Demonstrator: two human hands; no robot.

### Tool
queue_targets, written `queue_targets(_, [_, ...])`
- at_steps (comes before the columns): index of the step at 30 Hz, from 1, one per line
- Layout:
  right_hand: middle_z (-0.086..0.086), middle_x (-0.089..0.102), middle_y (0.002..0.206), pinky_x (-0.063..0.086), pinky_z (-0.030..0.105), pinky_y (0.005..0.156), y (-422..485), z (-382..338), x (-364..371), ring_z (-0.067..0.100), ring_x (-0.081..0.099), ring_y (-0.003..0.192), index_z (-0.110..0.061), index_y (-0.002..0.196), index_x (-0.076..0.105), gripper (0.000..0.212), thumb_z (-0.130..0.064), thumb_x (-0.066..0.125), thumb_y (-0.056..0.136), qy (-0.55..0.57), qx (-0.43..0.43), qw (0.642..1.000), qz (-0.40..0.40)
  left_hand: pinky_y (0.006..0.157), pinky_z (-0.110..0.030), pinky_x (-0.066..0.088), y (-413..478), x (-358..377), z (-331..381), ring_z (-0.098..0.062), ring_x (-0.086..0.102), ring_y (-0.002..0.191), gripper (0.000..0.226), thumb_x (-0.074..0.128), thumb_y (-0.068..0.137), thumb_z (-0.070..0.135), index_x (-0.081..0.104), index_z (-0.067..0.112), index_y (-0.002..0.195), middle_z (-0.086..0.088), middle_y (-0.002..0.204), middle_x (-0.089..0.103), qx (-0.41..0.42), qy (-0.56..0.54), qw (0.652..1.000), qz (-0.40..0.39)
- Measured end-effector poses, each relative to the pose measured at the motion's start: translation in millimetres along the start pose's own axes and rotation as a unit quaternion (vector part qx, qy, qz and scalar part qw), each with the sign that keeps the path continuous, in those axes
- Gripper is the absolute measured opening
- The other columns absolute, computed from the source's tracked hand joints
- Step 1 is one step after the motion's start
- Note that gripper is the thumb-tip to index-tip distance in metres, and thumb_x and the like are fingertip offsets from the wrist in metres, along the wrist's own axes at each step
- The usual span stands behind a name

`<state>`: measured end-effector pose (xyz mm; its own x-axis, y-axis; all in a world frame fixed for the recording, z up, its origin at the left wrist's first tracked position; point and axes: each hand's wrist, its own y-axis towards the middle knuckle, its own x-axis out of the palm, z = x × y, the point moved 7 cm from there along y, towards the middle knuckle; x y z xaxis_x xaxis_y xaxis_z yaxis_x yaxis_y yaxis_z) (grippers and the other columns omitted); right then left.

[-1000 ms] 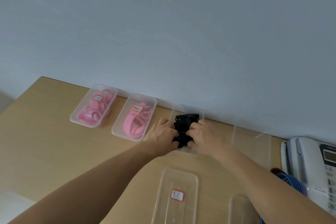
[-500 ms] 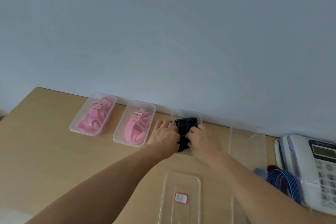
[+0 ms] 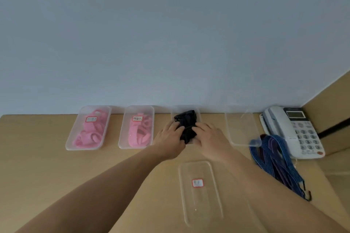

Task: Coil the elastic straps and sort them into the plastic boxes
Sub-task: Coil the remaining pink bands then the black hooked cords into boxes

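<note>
A bundle of black elastic straps (image 3: 185, 120) lies in the third clear plastic box (image 3: 175, 111) against the wall. My left hand (image 3: 169, 137) presses on the bundle's left side and my right hand (image 3: 210, 136) on its right side, fingers laid over the straps. Two closed boxes to the left hold pink straps: the far-left box (image 3: 88, 128) and the second box (image 3: 137, 127), each with a red-edged label. A clear box (image 3: 241, 126) stands to the right. Blue and purple elastic straps (image 3: 276, 159) with a metal hook lie loose at the right.
A clear lid with a red-edged label (image 3: 198, 191) lies on the wooden table (image 3: 37, 166) in front of me. A white desk telephone (image 3: 291, 128) stands at the far right by a wooden side panel. The grey wall runs right behind the boxes.
The camera has tilted and shifted, so the boxes, phone and blue straps show more fully. Both hands stay on the black straps in the third box, pressing them down.
</note>
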<state>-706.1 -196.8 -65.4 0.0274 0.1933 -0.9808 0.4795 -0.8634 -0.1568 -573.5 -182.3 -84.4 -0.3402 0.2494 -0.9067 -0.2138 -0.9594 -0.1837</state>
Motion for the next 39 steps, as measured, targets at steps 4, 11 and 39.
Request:
queue_targets(4, [-0.001, 0.045, 0.144, 0.042, 0.035, 0.098, -36.7, -5.7, -5.2, 0.022, 0.042, 0.127, -0.018, 0.141, 0.047, 0.047, -0.030, 0.051, 0.096, 0.052, 0.055, 0.995, 0.069, 0.115, -0.039, 0.029, -23.9, -4.3, 1.1, -0.022, 0.027, 0.141, 0.053, 0.052, 0.091, 0.025, 0.046, 0.016, 0.144, -0.002, 0.149, 0.041, 0.004, -0.052, 0.997, 0.049])
queue_targets(11, [0.002, 0.051, 0.118, 0.045, 0.033, 0.078, -89.7, -8.0, 37.1, 0.022, 0.049, 0.107, -0.016, 0.123, 0.049, 0.055, -0.057, 0.054, 0.086, 0.080, 0.245, 0.966, -0.007, 0.080, -0.025, 0.041, -48.2, 9.4, -8.2, -0.020, 0.060, 0.100, 0.025, 0.055, 0.090, 0.022, 0.069, 0.017, 0.110, -0.002, 0.115, 0.061, -0.046, -0.130, 0.990, 0.033])
queue_targets(39, [0.003, 0.063, 0.091, 0.048, 0.030, 0.065, -79.5, 6.4, 13.9, 0.017, 0.062, 0.072, -0.015, 0.106, 0.051, 0.034, -0.021, 0.073, 0.081, 0.451, 0.318, 0.833, 0.043, 0.048, -0.022, 0.040, -66.6, 17.0, -7.2, -0.024, 0.064, 0.068, 0.032, 0.046, 0.096, 0.024, 0.063, -0.002, 0.102, -0.018, 0.100, 0.073, -0.146, -0.240, 0.938, -0.201])
